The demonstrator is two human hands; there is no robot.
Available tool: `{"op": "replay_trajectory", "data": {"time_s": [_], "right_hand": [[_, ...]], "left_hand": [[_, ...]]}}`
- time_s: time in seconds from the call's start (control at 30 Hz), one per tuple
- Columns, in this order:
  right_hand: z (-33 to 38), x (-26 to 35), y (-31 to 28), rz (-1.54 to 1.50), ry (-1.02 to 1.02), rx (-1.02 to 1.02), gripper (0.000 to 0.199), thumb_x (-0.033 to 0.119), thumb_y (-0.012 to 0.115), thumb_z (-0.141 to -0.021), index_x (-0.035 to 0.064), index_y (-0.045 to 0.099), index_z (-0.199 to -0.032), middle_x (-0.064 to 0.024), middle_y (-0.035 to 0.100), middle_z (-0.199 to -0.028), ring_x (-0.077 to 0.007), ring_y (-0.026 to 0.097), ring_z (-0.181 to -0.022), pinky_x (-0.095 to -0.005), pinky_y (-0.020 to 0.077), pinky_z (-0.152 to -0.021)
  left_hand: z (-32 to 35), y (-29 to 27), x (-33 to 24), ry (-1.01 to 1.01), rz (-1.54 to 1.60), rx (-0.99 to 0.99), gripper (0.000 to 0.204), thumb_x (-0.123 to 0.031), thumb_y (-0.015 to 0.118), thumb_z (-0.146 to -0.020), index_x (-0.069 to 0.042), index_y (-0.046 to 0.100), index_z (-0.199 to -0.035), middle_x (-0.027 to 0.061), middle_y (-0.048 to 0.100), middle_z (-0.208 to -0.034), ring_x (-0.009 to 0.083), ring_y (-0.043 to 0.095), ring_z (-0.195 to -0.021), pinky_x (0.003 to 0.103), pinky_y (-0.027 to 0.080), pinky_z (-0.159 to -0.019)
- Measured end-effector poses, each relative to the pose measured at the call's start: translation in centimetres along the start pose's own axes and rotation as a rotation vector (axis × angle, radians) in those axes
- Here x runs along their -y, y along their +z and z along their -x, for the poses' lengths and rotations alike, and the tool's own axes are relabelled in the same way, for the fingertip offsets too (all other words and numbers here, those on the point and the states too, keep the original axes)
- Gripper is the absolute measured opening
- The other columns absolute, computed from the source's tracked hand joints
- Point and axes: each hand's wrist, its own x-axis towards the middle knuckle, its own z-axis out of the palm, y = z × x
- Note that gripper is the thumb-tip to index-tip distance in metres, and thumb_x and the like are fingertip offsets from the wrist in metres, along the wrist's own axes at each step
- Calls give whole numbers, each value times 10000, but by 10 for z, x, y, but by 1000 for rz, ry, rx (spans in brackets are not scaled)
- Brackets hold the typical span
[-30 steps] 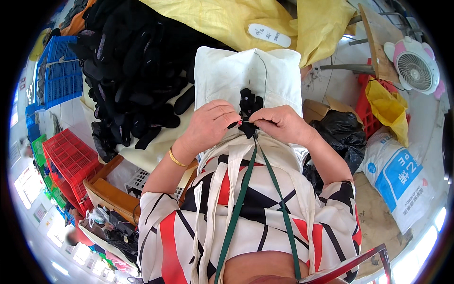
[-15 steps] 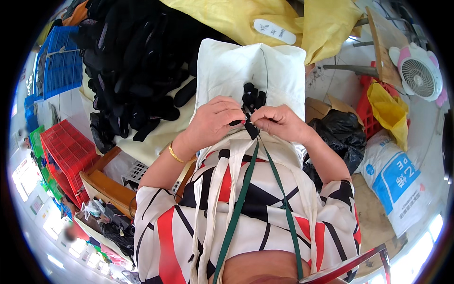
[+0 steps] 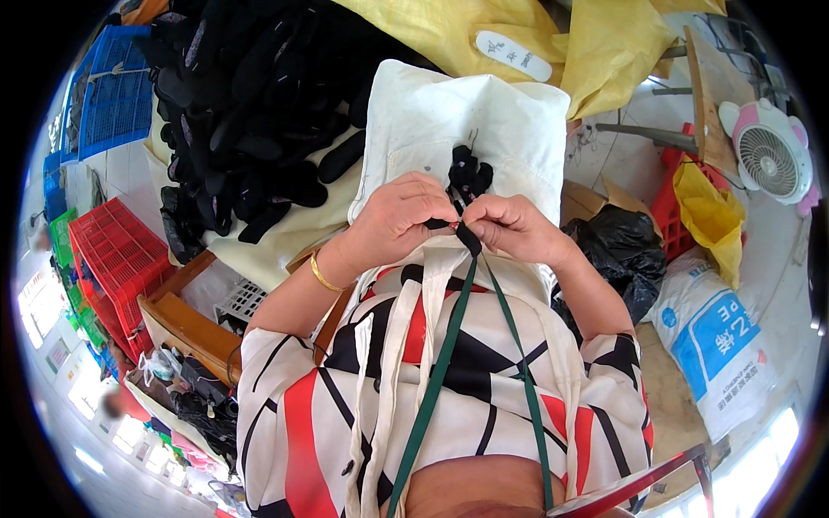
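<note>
My left hand [image 3: 399,216] and my right hand [image 3: 511,224] meet over the mouth of a white cloth bag [image 3: 466,121] that lies on my lap. Both pinch a small black piece [image 3: 459,231] where two green straps [image 3: 440,363] join. More small black pieces [image 3: 467,170] are bunched on the bag just beyond my fingertips. A gold bangle [image 3: 323,274] sits on my left wrist. The bag's white handles [image 3: 390,363] trail down over my patterned shirt.
A large heap of black sole-shaped pieces [image 3: 250,112] lies at the left on pale cloth. Yellow sacks [image 3: 518,43] are behind the bag. Red crates [image 3: 121,259] and blue crates [image 3: 112,95] stand at left. A black plastic bag [image 3: 617,250], a printed white sack [image 3: 708,337] and a small fan [image 3: 768,160] are at right.
My hands stay together at the bag's mouth, fingers shifting slightly on the black piece. The view has drifted a little, so the bag and hands sit lower in the picture.
</note>
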Motion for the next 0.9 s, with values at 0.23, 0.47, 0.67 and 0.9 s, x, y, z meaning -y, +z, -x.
{"op": "replay_trajectory", "data": {"time_s": [0.23,0.47,0.67,0.9], "right_hand": [[0,-4,-3,26,-61,5,101,70,555,-1000,36,636,-1049,35,605,-915,-66,524,-822,-214,445,-740],[1,-9,1,-100,-6,26,103,109,568,-1000,45,614,-1066,26,574,-856,-46,502,-691,-217,441,-616],[-2,3,0,-206,150,24,291,223,601,-988,63,508,-1212,16,575,-813,-33,526,-668,-202,445,-607],[-9,11,9,-147,178,-103,358,248,627,-956,64,511,-1240,13,603,-784,-57,551,-657,-214,455,-604]], "left_hand": [[5,-1,5,-4,10,14,255,-26,811,-699,-70,680,-913,52,680,-876,262,645,-854,348,516,-771],[3,0,0,-13,7,9,222,-19,789,-711,-72,691,-903,61,670,-832,266,638,-833,353,510,-766],[6,5,3,-57,12,20,178,-29,772,-729,-76,681,-875,65,641,-778,271,618,-788,359,493,-737],[8,10,10,-240,-43,97,167,-99,790,-747,-77,699,-885,64,648,-791,236,595,-726,318,480,-661]]}}
